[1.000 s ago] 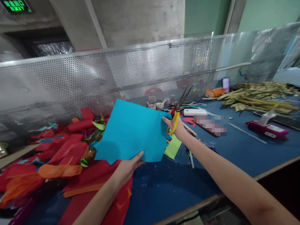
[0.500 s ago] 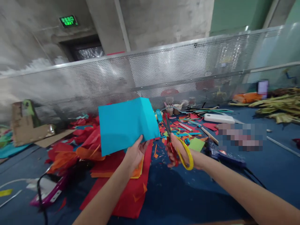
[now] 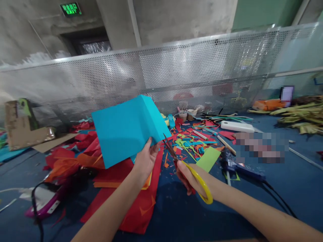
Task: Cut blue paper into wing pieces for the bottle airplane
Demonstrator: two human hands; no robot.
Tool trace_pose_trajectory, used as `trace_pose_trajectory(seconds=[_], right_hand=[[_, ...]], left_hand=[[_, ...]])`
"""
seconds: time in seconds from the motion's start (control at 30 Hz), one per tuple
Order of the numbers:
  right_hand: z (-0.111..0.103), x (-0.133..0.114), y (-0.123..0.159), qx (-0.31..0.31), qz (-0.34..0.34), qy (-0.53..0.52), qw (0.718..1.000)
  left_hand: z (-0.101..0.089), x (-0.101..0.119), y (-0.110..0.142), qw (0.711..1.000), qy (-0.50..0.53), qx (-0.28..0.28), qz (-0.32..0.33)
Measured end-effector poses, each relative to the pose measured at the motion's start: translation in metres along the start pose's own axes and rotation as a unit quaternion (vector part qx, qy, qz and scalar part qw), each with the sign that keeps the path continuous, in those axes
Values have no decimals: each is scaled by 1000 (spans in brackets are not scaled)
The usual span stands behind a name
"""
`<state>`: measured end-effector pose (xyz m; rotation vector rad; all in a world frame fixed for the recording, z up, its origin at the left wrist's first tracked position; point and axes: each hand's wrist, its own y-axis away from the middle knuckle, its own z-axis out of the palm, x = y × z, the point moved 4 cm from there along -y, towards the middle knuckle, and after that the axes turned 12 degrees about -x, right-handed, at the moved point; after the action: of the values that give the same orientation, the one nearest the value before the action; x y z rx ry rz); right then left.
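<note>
Reaching fwd w/ bare L arm point(image 3: 111, 201) from bottom edge, bare R arm point(image 3: 242, 198) from lower R corner. Pinching w/ L hand point(image 3: 145, 159), thumb up, fingers beside it. Gripping w/ R hand point(image 3: 187, 175), fingers curled. Set apart, w/ L a bit higher.

The blue table point(image 3: 191, 218) is bearing red sheeting point(image 3: 132, 222) at seven o'clock. Scraps point(image 3: 194, 143), probably paper, are lying at four.
</note>
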<state>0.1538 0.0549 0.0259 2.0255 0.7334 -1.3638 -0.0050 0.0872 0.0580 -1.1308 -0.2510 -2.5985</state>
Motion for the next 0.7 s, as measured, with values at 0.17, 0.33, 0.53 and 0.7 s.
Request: trace_pose_trajectory(seconds=[0.17, 0.33, 0.53, 0.7], right_hand=[[-1, -5, 3, 15, -29, 43, 999], [0, -18, 8, 30, -64, 104, 992], [0, -4, 4, 21, -69, 13, 997], [0, 6, 0, 6, -77, -35, 996]], left_hand=[[0, -7, 13, 1000, -9, 9, -13], [7, -11, 27, 998, -28, 3, -52], [6, -10, 27, 999, -15, -1, -35], [1, -13, 23, 999, -22, -15, -32]])
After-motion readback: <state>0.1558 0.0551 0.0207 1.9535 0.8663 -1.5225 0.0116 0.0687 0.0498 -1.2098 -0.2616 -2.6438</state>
